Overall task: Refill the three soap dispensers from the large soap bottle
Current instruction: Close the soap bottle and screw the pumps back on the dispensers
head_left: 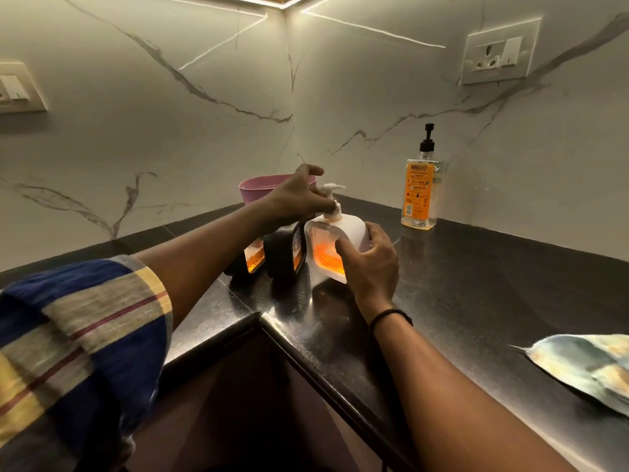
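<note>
The fingers (321, 201) of the left hand (299, 199) are pinched together on the neck of the white pump (331, 190), just under its spout. Directly below them, the right hand (372, 267) clasps the white squarish plastic soap dispenser (355, 233). Its thumb lies across the glowing orange window and its other fingers curl round the far side. The dispenser stands upright on the dark polished stone bench (476, 274).

Just left of the fingers, under the left wrist, stand a black dispenser (284, 257) and, beyond it, a second black dispenser (250, 258), both with amber windows. Behind the left hand sits a pink plastic basket (258, 192).

Well to the right of the fingers, by the marble wall (374, 97), stands the tall clear soap bottle (419, 199) with an orange label and a black pump. Nearer the person on that side lies a pale folded cloth (585, 366).
</note>
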`<state>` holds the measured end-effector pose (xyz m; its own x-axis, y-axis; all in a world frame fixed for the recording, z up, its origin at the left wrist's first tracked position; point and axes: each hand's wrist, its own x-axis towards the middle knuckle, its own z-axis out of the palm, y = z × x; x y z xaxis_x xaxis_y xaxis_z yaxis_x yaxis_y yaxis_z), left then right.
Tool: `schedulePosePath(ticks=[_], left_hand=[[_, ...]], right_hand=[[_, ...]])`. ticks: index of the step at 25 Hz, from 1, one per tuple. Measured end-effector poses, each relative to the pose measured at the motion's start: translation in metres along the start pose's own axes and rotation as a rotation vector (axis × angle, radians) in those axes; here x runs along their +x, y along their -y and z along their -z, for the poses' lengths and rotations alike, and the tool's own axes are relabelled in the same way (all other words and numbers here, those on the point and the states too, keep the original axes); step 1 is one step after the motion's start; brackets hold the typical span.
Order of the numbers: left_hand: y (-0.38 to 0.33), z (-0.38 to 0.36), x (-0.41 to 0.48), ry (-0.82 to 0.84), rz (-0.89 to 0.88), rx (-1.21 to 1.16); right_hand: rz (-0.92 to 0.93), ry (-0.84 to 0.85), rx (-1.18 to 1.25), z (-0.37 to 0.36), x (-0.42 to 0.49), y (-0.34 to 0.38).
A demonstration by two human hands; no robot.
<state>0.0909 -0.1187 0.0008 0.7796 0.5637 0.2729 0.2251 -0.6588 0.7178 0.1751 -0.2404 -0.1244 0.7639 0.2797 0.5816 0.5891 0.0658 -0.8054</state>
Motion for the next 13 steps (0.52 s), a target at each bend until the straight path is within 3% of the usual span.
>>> schedulePosePath(ticks=[3, 6, 10, 13], left_hand=[[-0.001, -0.002, -0.001, 0.065, 0.014, -0.011], [0.000, -0.006, -0.003, -0.036, -0.017, 0.120], [0.001, -0.005, -0.002, 0.037, 0.017, -0.047], [0.001, -0.011, -0.006, -0.008, -0.002, 0.014]], right_hand=[[-0.002, -0.013, -0.001, -0.001, 0.000, -0.001], [-0.011, -0.020, -0.003, -0.002, 0.002, -0.002], [-0.030, -0.033, -0.004, -0.003, 0.003, -0.003], [-0.020, -0.039, 0.007, -0.003, 0.003, -0.002]])
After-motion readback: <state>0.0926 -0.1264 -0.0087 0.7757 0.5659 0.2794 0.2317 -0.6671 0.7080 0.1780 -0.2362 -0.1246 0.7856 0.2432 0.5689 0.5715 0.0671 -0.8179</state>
